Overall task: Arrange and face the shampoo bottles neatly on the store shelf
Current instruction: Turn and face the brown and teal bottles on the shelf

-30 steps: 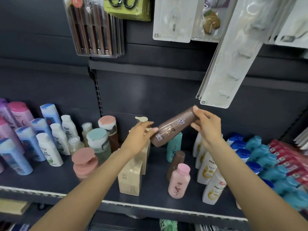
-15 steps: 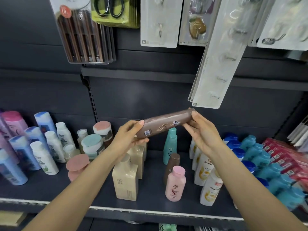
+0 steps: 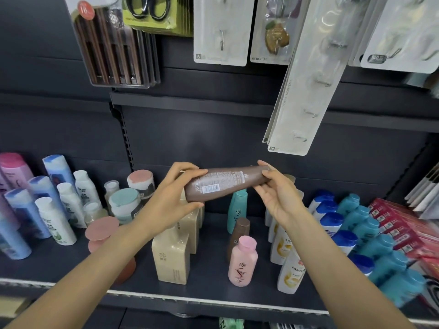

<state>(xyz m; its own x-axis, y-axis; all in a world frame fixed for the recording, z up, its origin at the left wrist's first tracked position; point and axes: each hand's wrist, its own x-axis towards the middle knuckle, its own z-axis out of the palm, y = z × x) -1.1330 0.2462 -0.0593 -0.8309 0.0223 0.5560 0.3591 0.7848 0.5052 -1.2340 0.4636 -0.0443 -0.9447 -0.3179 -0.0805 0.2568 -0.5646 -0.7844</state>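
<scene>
Both hands hold one brown bottle [image 3: 223, 184] in the air above the middle of the shelf [image 3: 209, 290], lying nearly level with its wide base to the left and its narrow end to the right. The side with the printed text and barcode faces the camera.

Left hand [image 3: 173, 198]: fingers curled over the top of the base, thumb under it, gripping the wide end.

Right hand [image 3: 278, 193]: thumb and fingertips pinch the narrow end; the remaining fingers are loosely spread below it.

On the shelf under the held bottle, beige bottles [image 3: 172, 257] stand in a file running from near the front edge toward the back. Just to their right stands a pink bottle [image 3: 242, 261] near the front edge, a second brown bottle [image 3: 238, 233] close behind it, and a teal bottle [image 3: 237, 210] further back. Right of these, white bottles [image 3: 291, 271] stand in a row, the front one near the front edge. Blue-capped bottles [image 3: 344, 241] and teal-blue bottles [image 3: 384, 262] fill the right end of the shelf, with red boxes [image 3: 403, 226] beyond them.

At the left end stand blue bottles [image 3: 23, 222], pink bottles [image 3: 14, 169] and white bottles with green print [image 3: 55, 222]. Between these and the beige file are jars [image 3: 124, 205] with teal and salmon lids.

Carded goods [image 3: 221, 29] hang above the shelf.
</scene>
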